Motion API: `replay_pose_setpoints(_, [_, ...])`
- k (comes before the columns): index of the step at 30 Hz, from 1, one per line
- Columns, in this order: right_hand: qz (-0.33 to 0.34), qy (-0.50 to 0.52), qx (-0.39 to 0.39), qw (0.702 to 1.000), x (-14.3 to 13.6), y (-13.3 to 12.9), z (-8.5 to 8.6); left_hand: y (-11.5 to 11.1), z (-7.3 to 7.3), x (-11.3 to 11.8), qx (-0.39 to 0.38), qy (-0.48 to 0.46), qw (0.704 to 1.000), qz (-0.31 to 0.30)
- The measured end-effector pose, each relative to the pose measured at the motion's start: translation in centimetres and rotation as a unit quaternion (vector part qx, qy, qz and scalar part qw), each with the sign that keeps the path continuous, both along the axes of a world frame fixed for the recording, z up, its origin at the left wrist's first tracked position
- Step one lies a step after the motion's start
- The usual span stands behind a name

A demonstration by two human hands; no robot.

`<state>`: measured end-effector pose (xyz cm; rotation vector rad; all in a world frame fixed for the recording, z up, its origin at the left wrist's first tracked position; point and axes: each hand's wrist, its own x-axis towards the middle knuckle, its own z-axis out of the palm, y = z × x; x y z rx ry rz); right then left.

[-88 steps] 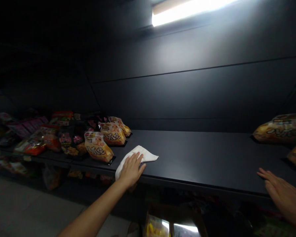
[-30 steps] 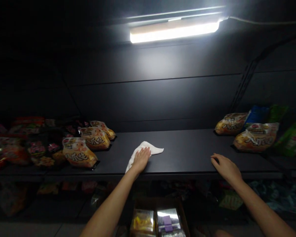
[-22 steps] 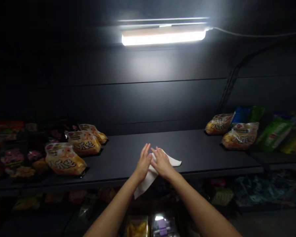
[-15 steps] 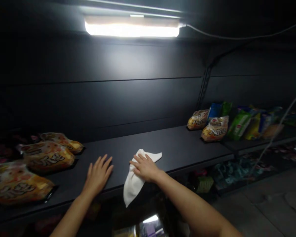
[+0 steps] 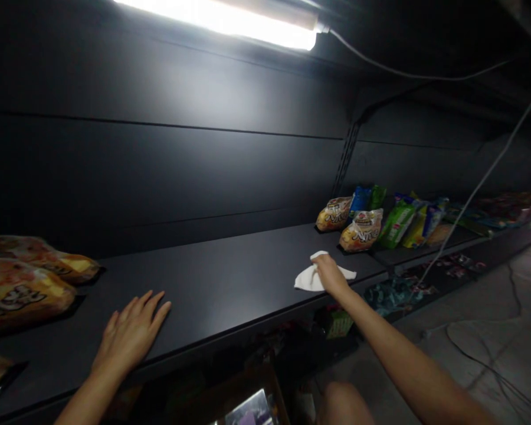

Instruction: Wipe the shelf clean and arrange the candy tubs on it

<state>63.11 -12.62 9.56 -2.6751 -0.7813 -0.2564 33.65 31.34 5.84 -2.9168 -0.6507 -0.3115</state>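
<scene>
My left hand [image 5: 130, 333] rests flat on the dark shelf [image 5: 212, 271], fingers stretched and spread, near its front edge. It lies to the right of several yellow snack bags [image 5: 20, 292]. Farther right, my right hand [image 5: 330, 274] presses down on a white cloth [image 5: 310, 279] with its fingers bent into it. The cloth lies crumpled on the shelf, spreading out on both sides of the hand. Just beyond it stands a yellow snack bag [image 5: 361, 231], with another yellow bag [image 5: 334, 213] behind.
A lit tube lamp [image 5: 230, 19] hangs above, its white cable [image 5: 393, 71] running right. Green packets [image 5: 398, 224] stand on the adjoining shelf. A second cord [image 5: 482, 171] slants down at the right. Below the shelf are a box [image 5: 274, 383] and teal packages [image 5: 392, 295].
My right hand has moved right along the shelf with the cloth, closer to the right-hand bags. The view has turned to the right. My left hand stays flat on the shelf.
</scene>
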Motion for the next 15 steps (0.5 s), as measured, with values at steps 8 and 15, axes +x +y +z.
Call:
replay_pose_setpoints(8, [0.21, 0.027, 0.039, 0.976, 0.5, 5.8, -1.1, 0.9, -0.8, -0.3, 0.063, 0.079, 0.995, 0.002])
replay_pose_setpoints(15, [-0.02, 0.026, -0.051, 0.998, 14.2, 7.3, 1.6, 1.7, -1.4, -0.2, 0.029, 0.035, 0.999, -0.004])
